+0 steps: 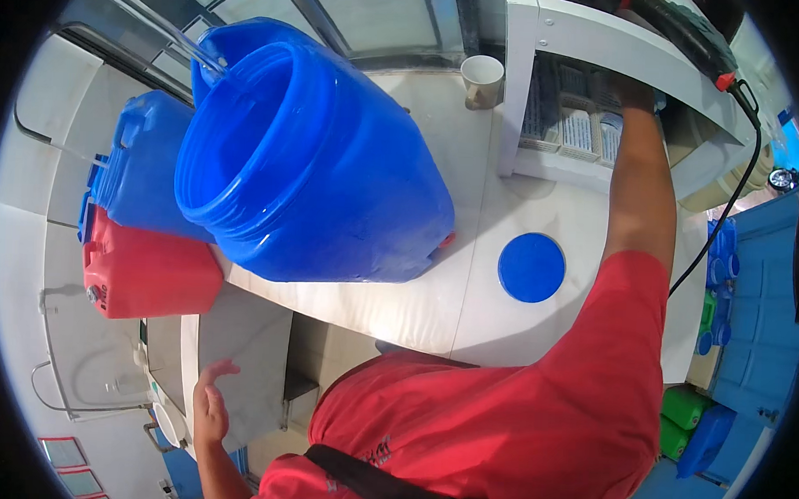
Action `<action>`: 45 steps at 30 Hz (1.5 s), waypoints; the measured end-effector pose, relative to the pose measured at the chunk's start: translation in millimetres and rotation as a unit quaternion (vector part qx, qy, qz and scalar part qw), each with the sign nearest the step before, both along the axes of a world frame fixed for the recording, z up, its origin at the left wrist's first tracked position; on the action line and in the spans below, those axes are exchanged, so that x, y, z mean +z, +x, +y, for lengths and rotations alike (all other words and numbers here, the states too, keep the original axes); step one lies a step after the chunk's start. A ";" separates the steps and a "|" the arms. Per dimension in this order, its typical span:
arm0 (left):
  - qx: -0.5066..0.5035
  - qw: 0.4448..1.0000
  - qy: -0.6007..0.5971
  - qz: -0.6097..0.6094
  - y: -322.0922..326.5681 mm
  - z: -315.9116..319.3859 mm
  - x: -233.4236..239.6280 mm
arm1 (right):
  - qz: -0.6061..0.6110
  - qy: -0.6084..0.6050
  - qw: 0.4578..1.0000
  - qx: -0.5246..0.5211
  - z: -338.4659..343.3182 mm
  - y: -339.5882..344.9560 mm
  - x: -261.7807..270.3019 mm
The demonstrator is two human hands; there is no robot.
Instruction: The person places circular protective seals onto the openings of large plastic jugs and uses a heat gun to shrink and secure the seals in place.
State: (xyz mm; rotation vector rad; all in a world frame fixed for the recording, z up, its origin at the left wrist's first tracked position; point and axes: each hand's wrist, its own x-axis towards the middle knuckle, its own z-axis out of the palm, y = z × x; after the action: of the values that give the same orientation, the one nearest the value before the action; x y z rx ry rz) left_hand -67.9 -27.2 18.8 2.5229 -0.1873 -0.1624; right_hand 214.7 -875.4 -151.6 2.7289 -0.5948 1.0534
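Observation:
My right arm stretches forward into a white shelf unit (520, 89), and my right hand (632, 93) is in shadow inside it. The fingers are hidden, so any hold there cannot be told. Small white baskets (578, 127) of packed items line the shelf beside that hand. To my left, my left hand (213, 401) is held in the air, empty, with its fingers apart. A large blue plastic water container (356, 175) leans with its wide uncovered mouth towards the left; a clear tube (176, 34) reaches its rim. A round blue lid (531, 267) lies flat on the white counter (397, 315).
A mug (482, 81) stands beside the shelf unit. Blue (155, 168) and red (151, 264) jerrycans are at the left. A black handheld device (684, 35) lies atop the unit, its cord (724, 214) hanging right. Green containers (684, 418) sit lower right.

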 end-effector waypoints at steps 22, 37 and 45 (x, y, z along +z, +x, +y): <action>-0.300 0.944 -0.133 0.017 70.2 -140.8 -14.1 | 0.043 0.416 0.881 0.220 197.3 -176.7 118.4; -0.300 0.915 -0.261 -0.059 75.3 -278.0 -47.1 | 0.141 0.443 0.805 0.368 299.9 -246.5 141.3; -0.079 0.958 -0.251 0.115 51.2 -125.7 -98.8 | 0.240 0.137 0.960 -0.036 68.1 -46.7 50.8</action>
State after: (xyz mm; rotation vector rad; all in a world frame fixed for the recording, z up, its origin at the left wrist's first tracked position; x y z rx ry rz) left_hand -16.6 -152.9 -80.0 1.9640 -0.2954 -0.4160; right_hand 168.1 -807.3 -100.8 3.0064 -0.7897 0.2780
